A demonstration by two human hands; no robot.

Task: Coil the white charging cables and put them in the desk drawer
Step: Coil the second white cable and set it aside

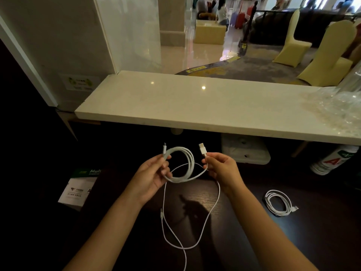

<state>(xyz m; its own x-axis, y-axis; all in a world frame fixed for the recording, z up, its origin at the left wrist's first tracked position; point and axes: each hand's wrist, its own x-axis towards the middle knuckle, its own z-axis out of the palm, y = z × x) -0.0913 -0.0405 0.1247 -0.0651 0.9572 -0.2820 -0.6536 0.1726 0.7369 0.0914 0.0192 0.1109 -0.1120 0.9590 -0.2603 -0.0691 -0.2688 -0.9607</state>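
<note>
Left hand grips coiled white charging cable; right hand pinches its USB plug; second coiled cable lies on dark worktop

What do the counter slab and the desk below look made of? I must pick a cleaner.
The counter slab looks like polished pale stone or a composite: glossy, with sharp light reflections. The desk looks like dark wood or wood-grain laminate: fine grain lines show in a lit patch, semi-matte.
</note>
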